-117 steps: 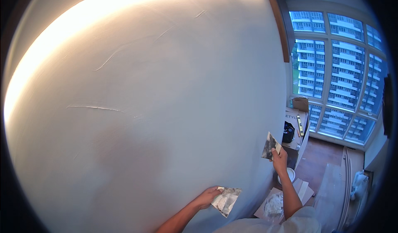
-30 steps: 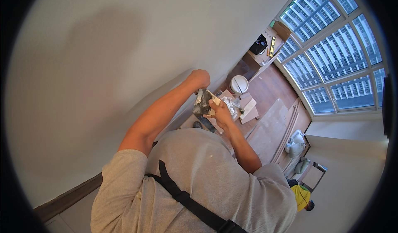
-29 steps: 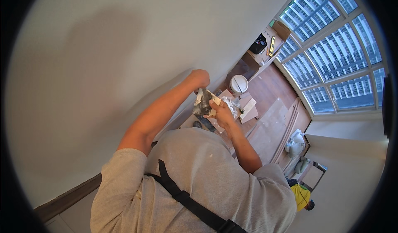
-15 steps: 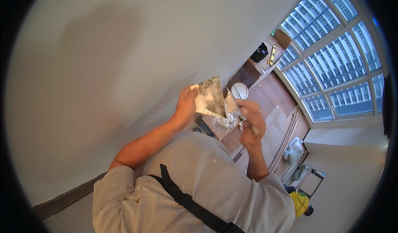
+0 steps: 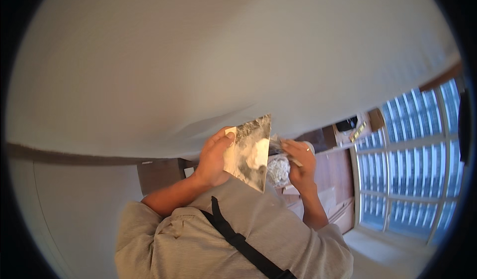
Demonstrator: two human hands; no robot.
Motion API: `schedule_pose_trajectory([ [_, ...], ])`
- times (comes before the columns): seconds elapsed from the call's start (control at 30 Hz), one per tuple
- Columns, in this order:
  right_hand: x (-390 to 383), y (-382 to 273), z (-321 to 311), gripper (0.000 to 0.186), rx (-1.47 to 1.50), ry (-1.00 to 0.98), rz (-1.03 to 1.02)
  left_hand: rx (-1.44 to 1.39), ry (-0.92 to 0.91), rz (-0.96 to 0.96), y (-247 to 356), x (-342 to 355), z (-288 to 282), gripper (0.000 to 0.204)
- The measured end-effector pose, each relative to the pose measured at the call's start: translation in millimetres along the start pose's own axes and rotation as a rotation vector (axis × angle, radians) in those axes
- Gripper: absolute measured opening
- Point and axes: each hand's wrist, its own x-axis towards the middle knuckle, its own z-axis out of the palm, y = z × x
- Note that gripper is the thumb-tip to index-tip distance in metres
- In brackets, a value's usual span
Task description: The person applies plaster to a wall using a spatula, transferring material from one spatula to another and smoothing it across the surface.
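Note:
My left hand (image 5: 214,156) grips the pale edge of a wide, flat metal putty blade (image 5: 248,145), thumb on its face. White filler is smeared across the metal, with a thicker lump near its right side. My right hand (image 5: 302,163), a ring on one finger, is closed around a putty knife (image 5: 276,144). The knife's blade is blurred and sits just right of the wide blade; I cannot tell whether they touch. Both hands are in front of my body, close to a pale wall (image 5: 149,80).
Crumpled clear plastic (image 5: 279,171) lies on the floor beyond my hands. Farther right, a yellow spirit level (image 5: 358,131), a black bag (image 5: 347,124) and a cardboard box (image 5: 376,119) stand near a large window (image 5: 412,159). A brown baseboard (image 5: 89,152) runs along the wall's foot.
My view has turned toward the wall, so the window sits lower and farther right. The wide blade has tilted in my left hand, and my right hand has brought the knife lower beside it.

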Motion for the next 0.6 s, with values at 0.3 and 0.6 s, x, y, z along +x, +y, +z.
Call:
schedule_pose_trajectory([
  [0.3,71.0,64.4,36.7,0.049,1.15,-0.589,0.463,-0.097,0.077,0.148,-44.9,16.2,-46.2,0.031],
  [0.6,146.2,85.3,69.8,0.013,0.759,-0.707,-0.207,-0.401,0.247,0.8,-20.7,-14.2,-90.5,0.038],
])
